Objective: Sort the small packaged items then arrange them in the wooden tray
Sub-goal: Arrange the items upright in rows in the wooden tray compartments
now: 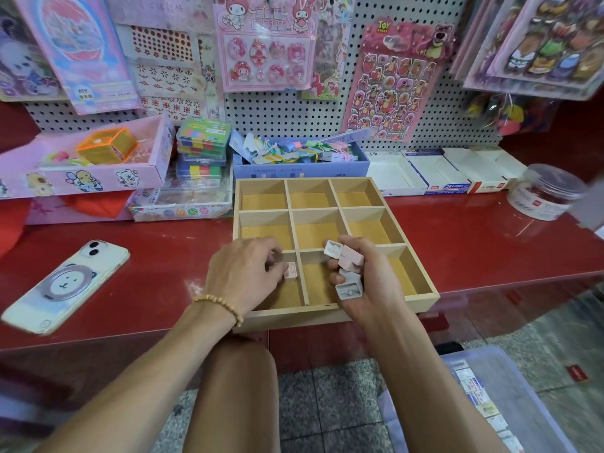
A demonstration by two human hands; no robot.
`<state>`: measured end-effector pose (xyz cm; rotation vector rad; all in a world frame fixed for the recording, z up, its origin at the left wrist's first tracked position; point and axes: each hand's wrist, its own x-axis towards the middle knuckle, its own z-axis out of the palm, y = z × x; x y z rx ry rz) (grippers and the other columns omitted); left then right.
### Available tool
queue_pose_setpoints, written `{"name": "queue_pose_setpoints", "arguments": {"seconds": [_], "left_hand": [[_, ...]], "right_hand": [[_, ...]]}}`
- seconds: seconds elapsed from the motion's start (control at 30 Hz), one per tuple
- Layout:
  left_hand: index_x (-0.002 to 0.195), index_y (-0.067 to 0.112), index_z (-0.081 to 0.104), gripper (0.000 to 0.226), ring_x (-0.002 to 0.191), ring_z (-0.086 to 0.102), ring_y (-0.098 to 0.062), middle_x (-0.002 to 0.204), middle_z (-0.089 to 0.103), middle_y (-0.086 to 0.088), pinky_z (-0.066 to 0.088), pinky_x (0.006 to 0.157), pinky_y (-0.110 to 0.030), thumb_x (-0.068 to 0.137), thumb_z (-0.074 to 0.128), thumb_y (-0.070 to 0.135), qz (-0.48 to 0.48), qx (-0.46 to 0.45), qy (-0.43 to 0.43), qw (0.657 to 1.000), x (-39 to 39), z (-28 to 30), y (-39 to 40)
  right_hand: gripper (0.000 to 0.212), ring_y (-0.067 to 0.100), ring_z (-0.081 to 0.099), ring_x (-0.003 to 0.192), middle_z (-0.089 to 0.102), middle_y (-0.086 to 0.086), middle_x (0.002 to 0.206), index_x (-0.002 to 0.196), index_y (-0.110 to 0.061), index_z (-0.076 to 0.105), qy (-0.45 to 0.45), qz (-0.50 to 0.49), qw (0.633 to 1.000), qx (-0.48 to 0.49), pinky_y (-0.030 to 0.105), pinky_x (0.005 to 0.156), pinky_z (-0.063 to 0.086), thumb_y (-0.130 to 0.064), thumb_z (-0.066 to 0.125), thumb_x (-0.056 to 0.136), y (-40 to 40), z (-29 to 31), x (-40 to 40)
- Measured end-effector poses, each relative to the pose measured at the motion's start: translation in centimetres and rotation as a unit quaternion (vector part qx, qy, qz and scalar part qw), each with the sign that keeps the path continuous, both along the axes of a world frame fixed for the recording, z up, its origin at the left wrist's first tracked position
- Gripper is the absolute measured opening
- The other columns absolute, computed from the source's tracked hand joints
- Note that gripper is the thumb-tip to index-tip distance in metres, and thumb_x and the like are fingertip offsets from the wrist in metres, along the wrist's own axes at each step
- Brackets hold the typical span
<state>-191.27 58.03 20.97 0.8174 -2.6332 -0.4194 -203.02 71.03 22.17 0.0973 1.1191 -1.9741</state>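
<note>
A red table runs the width of the view below a white pegboard hung with sticker sheets. On the table, in front of the person, sits the wooden tray, a three-by-three grid of compartments with its near edge at the table's front lip. To its left a white phone lies face down, a bear ring on its case. Behind the tray stands a blue box of loose small goods.

The right hand hovers over the near middle compartment, its grip clamped on a cluster of small packaged items, pink and white. The left hand, a beaded bracelet at the wrist, reaches into the near left compartment, fingers pinching one pink packaged item against the divider there.
</note>
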Motion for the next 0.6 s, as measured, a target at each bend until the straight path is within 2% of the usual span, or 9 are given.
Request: {"name": "queue_pose_setpoints", "arguments": {"seconds": [0.07,0.17,0.37,0.5,0.6], "left_hand": [[0.110,0.030,0.069,0.026,0.071,0.060,0.003,0.086,0.063,0.019,0.052,0.074,-0.023,0.085,0.072,0.028,-0.038,0.103,0.087,0.990,-0.4,1.1,0.5],[0.116,0.030,0.066,0.037,0.078,0.059,-0.003,0.097,0.051,0.015,0.051,0.078,-0.025,0.081,0.076,0.023,-0.124,0.155,0.091,0.976,-1.4,2.2,0.7],[0.104,0.027,0.070,0.022,0.084,0.056,-0.007,0.099,0.050,0.014,0.046,0.078,-0.022,0.083,0.074,0.021,-0.168,0.126,0.067,0.975,-1.6,2.4,0.4],[0.108,0.023,0.069,0.022,0.084,0.057,-0.006,0.101,0.054,0.012,0.049,0.081,-0.031,0.087,0.070,0.020,-0.173,0.101,0.065,0.978,-1.2,2.5,0.3],[0.113,0.025,0.067,0.023,0.080,0.054,-0.003,0.093,0.052,0.017,0.046,0.079,-0.028,0.090,0.066,0.022,-0.150,0.060,0.046,0.986,-0.3,2.9,-0.1]], "right_hand": [[0.009,0.016,0.048,0.052,0.066,0.017,0.087,0.085,-0.005,0.056,-0.009,0.013,1.000,-0.009,0.018,0.037,0.035,-0.005,0.051,0.092,-0.2,0.1,0.2],[0.010,0.015,0.048,0.049,0.065,0.017,0.082,0.087,-0.004,0.058,-0.018,0.039,0.999,-0.017,0.018,0.036,0.035,-0.006,0.050,0.093,-0.4,0.1,0.5],[0.010,0.013,0.047,0.047,0.061,0.013,0.076,0.090,-0.003,0.058,-0.038,0.082,0.995,-0.047,0.018,0.035,0.037,-0.008,0.050,0.092,-0.4,-0.2,0.7],[0.010,0.013,0.047,0.047,0.060,0.011,0.072,0.087,-0.003,0.059,-0.037,0.079,0.995,-0.042,0.018,0.035,0.036,-0.007,0.050,0.092,-0.6,-0.2,1.0],[0.008,0.012,0.045,0.047,0.056,0.009,0.067,0.086,-0.004,0.057,-0.042,0.046,0.998,-0.026,0.017,0.035,0.035,-0.006,0.050,0.091,-0.6,-0.3,0.8]]}}
